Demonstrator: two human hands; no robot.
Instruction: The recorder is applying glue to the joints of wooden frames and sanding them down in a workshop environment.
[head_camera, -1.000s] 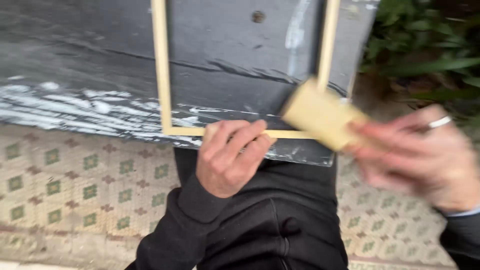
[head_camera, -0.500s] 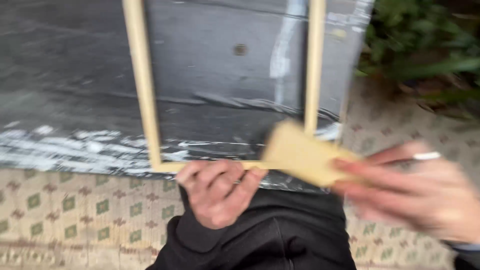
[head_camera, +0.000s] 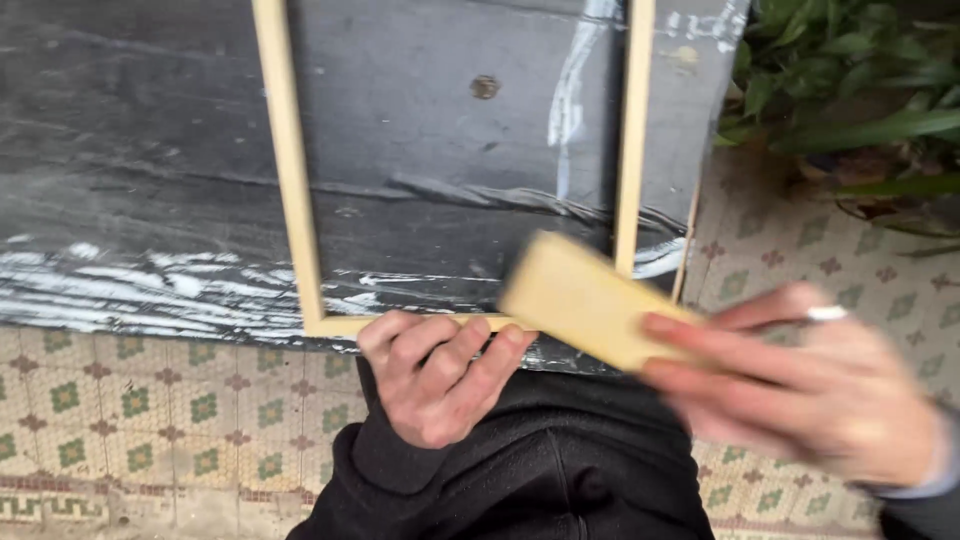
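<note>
Left hand (head_camera: 437, 378) clenched around the bottom rail of a pale wooden frame (head_camera: 289, 170), fingers curled over the rail, at the near edge of the bench (head_camera: 130, 160). The frame lies flat on the bench's dark grey top, its near right corner close to the bench's near right corner. Right hand (head_camera: 820, 395), motion-blurred, grips a tan sanding block (head_camera: 585, 298) between thumb and fingers, a ring (head_camera: 827, 313) on one finger. The block sits tilted at the frame's near right corner; whether it touches the wood is unclear from blur. White smears run along the bench's near edge. Patterned tile floor (head_camera: 140, 420) below, green plants (head_camera: 850, 90) past the bench's right edge.
</note>
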